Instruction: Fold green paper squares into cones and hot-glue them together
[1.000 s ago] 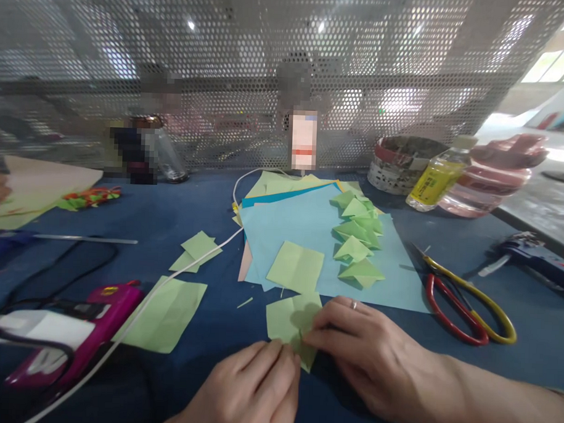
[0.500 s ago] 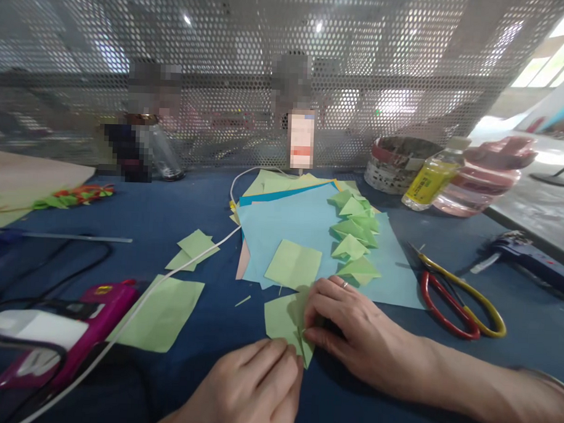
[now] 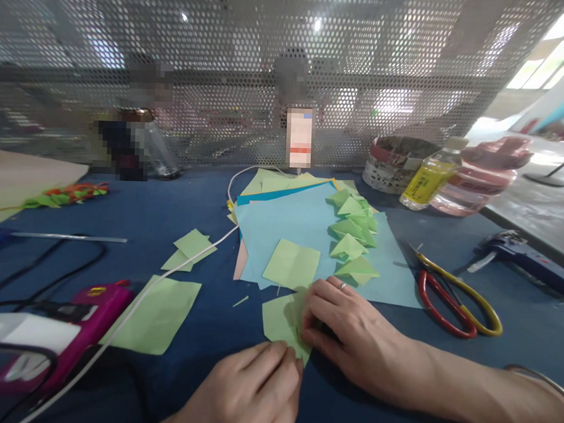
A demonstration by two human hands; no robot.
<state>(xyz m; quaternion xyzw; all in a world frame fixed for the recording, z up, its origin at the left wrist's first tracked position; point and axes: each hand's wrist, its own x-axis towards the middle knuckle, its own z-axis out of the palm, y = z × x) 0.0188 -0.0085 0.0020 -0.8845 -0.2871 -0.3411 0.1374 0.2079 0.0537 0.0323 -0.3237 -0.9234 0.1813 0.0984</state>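
Note:
Both my hands work a small light green paper square (image 3: 280,319) on the blue table near its front edge. My left hand (image 3: 252,389) pinches the paper's lower corner with curled fingers. My right hand (image 3: 347,334), a ring on one finger, presses down on the paper's right side with fingers bent over a fold. Just beyond lies another creased green square (image 3: 292,264) on a light blue sheet (image 3: 286,227). A row of folded green paper pieces (image 3: 355,235) runs along that sheet's right part.
Red-and-yellow scissors (image 3: 455,291) lie right of the sheets, a blue glue gun (image 3: 530,263) farther right. A pink glue gun (image 3: 65,336) with white cord (image 3: 169,275) sits at left, loose green papers (image 3: 155,315) beside it. Bottles (image 3: 431,176) and a perforated metal screen (image 3: 286,82) stand behind.
My right hand slid slightly up and left over the green paper, pressing the fold. My left hand stayed pinching the lower corner.

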